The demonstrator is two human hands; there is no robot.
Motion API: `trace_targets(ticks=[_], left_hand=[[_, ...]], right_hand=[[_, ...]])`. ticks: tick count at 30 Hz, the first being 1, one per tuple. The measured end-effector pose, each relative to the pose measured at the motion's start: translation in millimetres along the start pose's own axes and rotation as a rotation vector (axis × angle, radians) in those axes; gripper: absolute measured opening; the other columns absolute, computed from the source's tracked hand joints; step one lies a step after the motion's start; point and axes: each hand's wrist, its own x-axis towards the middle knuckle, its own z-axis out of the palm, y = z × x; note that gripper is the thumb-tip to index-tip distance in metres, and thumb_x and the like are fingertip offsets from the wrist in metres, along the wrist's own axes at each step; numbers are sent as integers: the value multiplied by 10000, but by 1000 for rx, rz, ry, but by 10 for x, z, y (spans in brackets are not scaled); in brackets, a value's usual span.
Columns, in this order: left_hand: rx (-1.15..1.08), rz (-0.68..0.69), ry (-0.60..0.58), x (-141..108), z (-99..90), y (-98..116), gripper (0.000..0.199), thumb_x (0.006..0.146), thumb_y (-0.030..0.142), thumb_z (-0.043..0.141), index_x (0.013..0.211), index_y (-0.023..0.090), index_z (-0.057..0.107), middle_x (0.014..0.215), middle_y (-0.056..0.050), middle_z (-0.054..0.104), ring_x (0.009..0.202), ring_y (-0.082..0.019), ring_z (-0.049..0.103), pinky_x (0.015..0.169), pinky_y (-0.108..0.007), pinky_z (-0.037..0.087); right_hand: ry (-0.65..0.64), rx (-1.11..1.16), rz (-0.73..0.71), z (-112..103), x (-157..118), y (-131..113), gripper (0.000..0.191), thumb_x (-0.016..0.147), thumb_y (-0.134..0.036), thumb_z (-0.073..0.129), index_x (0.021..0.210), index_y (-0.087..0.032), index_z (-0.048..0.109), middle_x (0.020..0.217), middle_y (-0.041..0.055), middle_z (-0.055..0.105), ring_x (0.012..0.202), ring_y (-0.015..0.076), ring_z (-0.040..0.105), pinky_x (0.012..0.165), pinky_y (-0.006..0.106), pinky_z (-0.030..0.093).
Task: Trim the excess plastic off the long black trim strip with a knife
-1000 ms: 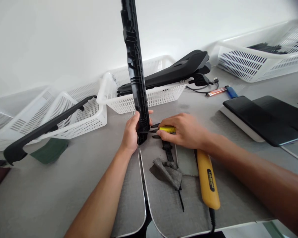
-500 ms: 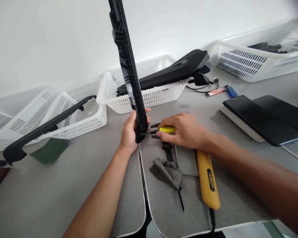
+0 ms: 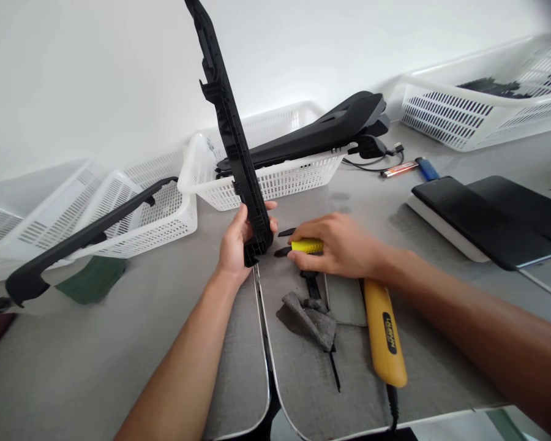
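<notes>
Black plastic trim piece point(image 3: 232, 131) stands nearly upright near the counter's point(image 3: 119, 343) front edge, its lower end wrapped in the left hand point(image 3: 239, 246). Right hand point(image 3: 344, 246), just beside it, pinches a yellow-handled knife point(image 3: 307, 246) at that end; trimming looks underway, unfinished.

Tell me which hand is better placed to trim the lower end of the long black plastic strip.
Probably the right hand: it holds the small yellow-handled knife beside that end, while the left hand grips the long black plastic strip upright.
</notes>
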Motion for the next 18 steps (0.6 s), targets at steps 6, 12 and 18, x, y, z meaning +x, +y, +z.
trace_targets(ticks=[6,12,18], left_hand=[[-10,-9,-27,2,-15,7,494,1083,516,480,1019,149,805,700,-49,711,616,-139,645,631,-223,560],[-21,10,-27,9,-20,5,504,1091,495,462,1008,140,809,697,-54,714,624,-141,653,642,-223,568],[-56,20,-10,18,-35,11,511,1102,468,431,1001,137,806,692,-53,700,632,-144,661,636,-230,570]], right_hand=[[35,3,27,-29,-5,58,294,957,-433,614,841,-200,751,751,30,698,672,159,550,661,307,319],[86,-28,21,-43,-10,88,260,943,-413,627,868,-201,757,781,36,723,693,171,577,662,309,324],[104,-85,23,-40,-6,125,249,929,-427,652,886,-207,759,814,50,737,731,192,606,671,314,331]])
